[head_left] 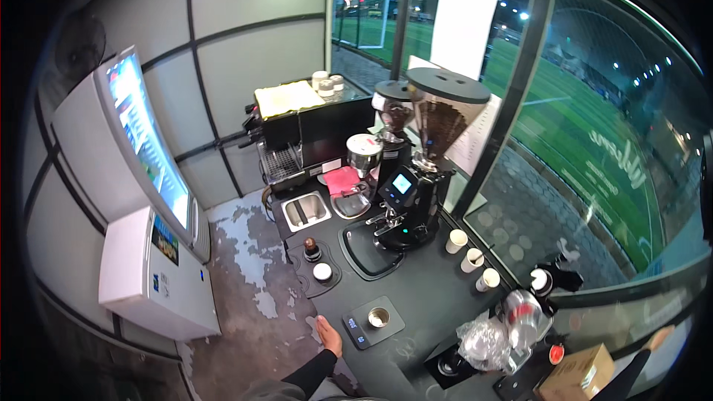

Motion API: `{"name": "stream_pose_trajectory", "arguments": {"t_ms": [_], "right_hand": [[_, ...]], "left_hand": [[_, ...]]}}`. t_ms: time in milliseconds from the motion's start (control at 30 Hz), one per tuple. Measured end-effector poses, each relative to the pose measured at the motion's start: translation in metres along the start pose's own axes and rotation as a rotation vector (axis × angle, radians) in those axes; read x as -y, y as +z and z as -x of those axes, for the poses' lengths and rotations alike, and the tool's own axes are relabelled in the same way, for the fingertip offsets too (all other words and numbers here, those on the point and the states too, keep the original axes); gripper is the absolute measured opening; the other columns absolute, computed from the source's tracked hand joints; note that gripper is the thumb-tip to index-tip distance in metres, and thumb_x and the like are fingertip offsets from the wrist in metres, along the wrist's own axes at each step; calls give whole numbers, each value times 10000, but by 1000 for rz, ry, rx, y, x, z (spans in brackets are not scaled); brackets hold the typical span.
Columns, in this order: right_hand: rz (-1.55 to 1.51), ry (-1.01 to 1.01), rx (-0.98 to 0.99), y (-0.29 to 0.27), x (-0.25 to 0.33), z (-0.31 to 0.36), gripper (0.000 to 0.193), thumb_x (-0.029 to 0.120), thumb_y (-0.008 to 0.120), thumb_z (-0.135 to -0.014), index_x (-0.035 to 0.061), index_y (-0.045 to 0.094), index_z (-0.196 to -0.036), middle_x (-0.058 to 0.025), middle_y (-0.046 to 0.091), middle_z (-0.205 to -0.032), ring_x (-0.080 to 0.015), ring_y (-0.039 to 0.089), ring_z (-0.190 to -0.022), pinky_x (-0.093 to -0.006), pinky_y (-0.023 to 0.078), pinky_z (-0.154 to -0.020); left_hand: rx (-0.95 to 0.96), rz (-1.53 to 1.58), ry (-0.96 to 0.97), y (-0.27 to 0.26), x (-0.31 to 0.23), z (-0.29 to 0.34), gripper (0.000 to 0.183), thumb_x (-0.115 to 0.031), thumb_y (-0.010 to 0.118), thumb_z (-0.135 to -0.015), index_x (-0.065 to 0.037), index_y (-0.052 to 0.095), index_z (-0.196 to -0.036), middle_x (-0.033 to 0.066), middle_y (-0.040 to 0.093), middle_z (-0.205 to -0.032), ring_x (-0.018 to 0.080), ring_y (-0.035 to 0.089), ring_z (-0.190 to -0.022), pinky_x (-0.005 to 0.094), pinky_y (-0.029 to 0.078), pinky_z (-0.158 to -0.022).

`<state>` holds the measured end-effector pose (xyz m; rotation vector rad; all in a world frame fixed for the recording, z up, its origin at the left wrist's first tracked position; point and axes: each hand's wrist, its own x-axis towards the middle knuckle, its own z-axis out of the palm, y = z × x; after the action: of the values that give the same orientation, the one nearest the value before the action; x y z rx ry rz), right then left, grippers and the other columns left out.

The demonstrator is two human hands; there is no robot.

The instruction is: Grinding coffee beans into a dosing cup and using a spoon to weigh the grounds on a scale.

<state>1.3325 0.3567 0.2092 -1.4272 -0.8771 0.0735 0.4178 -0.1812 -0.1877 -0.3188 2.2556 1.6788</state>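
While your left hand (329,336) is at the left edge of the desk (416,301), its grip is extended and empty; your right hand (657,338), beyond the cardboard box (578,377), shows too little to tell its grip. Just right of your left hand, a small metal cup (379,318) sits on a black scale (391,331). This looks like weighing; taking the cup would call for a short reach and light pinch.

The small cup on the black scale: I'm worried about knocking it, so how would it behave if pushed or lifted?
The small cup has a shiny, metal-looking rim, so it is probably stiff. Its round outline suggests it could roll if tipped over. It seems to stand free on the flat black scale, so a push might slide it.
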Motion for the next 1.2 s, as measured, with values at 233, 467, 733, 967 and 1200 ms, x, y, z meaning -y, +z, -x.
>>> {"name": "stream_pose_trajectory", "arguments": {"t_ms": [233, 467, 733, 967, 1200], "right_hand": [[78, 161, -47, -3, 43, 42, 1026, 856, 473, -914, 2, 568, -1475, -186, 614, -1456, -382, 577, -1304, -420, 428, -1133], [283, 150, -67, -25, 21, 21, 1136, 906, 464, -871, -107, 614, -1362, -261, 659, -1367, -403, 613, -1259, -443, 461, -1089], [254, 161, -166, -22, 22, 26, 1187, 896, 520, -850, -128, 527, -1453, -278, 547, -1504, -388, 506, -1418, -428, 386, -1170], [260, 108, -166, -6, 35, 46, 1147, 892, 495, -870, -106, 565, -1430, -263, 585, -1466, -380, 537, -1387, -432, 401, -1143], [309, 101, -90, 6, 46, 49, 1112, 867, 461, -908, -145, 609, -1343, -298, 651, -1345, -405, 592, -1303, -432, 434, -1095]], "left_hand": [[15, 18, -36, -2, 1, 3, 818, -595, 234, -1115, 75, 352, -1569, 229, 340, -1663, 353, 285, -1558, 393, 212, -1279], [39, 36, -74, -4, -4, 7, 840, -598, 250, -1114, 87, 285, -1599, 230, 294, -1690, 335, 270, -1572, 373, 197, -1283], [63, 121, -121, -7, -7, 7, 884, -638, 254, -1098, 85, 264, -1607, 230, 268, -1700, 342, 274, -1568, 381, 210, -1278], [54, 143, -106, -7, -10, 8, 919, -683, 277, -1081, 62, 266, -1619, 203, 292, -1696, 327, 330, -1539, 385, 248, -1258], [98, 192, -144, -8, -1, 2, 896, -647, 270, -1094, 84, 247, -1613, 231, 239, -1710, 337, 263, -1572, 384, 210, -1280]]}}
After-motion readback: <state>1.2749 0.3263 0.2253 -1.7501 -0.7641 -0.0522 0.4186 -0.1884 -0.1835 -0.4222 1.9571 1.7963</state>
